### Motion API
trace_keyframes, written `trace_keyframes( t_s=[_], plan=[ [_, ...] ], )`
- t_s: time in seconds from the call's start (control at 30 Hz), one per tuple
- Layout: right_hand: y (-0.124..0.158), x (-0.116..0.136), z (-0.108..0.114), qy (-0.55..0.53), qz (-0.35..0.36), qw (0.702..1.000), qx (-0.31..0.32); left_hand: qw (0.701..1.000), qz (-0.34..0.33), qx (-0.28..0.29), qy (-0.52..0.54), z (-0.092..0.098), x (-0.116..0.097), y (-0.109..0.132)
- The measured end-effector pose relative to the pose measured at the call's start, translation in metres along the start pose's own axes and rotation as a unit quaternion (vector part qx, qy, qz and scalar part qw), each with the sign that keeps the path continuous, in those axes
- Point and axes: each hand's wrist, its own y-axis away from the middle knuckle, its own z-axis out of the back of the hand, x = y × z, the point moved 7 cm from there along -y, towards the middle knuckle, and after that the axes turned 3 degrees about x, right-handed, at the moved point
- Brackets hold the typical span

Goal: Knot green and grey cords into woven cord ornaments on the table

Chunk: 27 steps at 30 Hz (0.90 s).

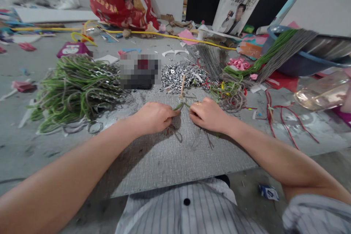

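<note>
My left hand [153, 117] is closed, its finger and thumb pinching a green cord [178, 107]. Opposite it, my right hand [210, 115] is closed on green cord too; whether it is the same piece is hard to see. Between the hands the cord meets near the foot of a small upright wooden stick [182, 86]. A grey cord loop [177, 134] lies below my left hand, and thin dark strands trail under my right hand. Just beyond the stick spreads a heap of small silvery metal pieces [175, 76].
Left lies a pile of green and grey cords [74, 91] with metal ends. A dark pixelated object [141, 76] sits beside it. At right are loose cord strands [252, 65], a blue basin [290, 60], red cords [283, 117] and a clear bottle [320, 93].
</note>
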Motion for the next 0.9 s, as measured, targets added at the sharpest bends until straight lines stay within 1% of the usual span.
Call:
trace_keyframes(
  t_s=[0.07,0.13,0.2,0.3,0.4,0.5,0.6,0.67,0.7,0.83,0.9],
  plan=[
    [0.003,-0.001,0.003,-0.012,-0.002,1.0,-0.002,1.0,-0.007,-0.014,0.007,0.002,-0.001,0.002],
    [0.007,-0.003,0.005,-0.025,-0.004,1.0,0.008,0.999,-0.017,-0.023,0.015,0.005,-0.002,0.004],
    [0.011,-0.005,0.007,-0.039,-0.005,0.999,0.035,0.999,-0.026,-0.016,0.026,0.007,-0.003,0.006],
    [0.016,-0.009,0.007,-0.054,0.003,0.995,0.079,0.998,-0.038,0.009,0.042,0.01,-0.004,0.009],
    [0.019,-0.011,0.006,-0.047,0.012,0.993,0.11,0.998,-0.059,0.011,0.036,0.012,-0.005,0.011],
    [0.021,-0.009,0.005,-0.034,0.028,0.991,0.126,0.996,-0.084,-0.014,0.026,0.014,-0.006,0.013],
    [0.023,-0.007,0.005,-0.046,0.042,0.989,0.13,0.99,-0.109,-0.076,0.038,0.02,-0.005,0.016],
    [0.023,-0.009,0.007,-0.066,0.037,0.99,0.12,0.983,-0.127,-0.125,0.05,0.026,-0.005,0.018],
    [0.022,-0.012,0.009,-0.075,0.032,0.991,0.104,0.979,-0.131,-0.148,0.052,0.028,-0.005,0.019],
    [0.011,-0.026,0.023,-0.088,0.006,0.996,-0.005,0.964,-0.114,-0.24,0.023,0.032,-0.004,0.02],
    [0.002,-0.035,0.031,-0.079,-0.027,0.995,-0.058,0.956,-0.105,-0.274,0.002,0.031,-0.004,0.019]
  ],
)
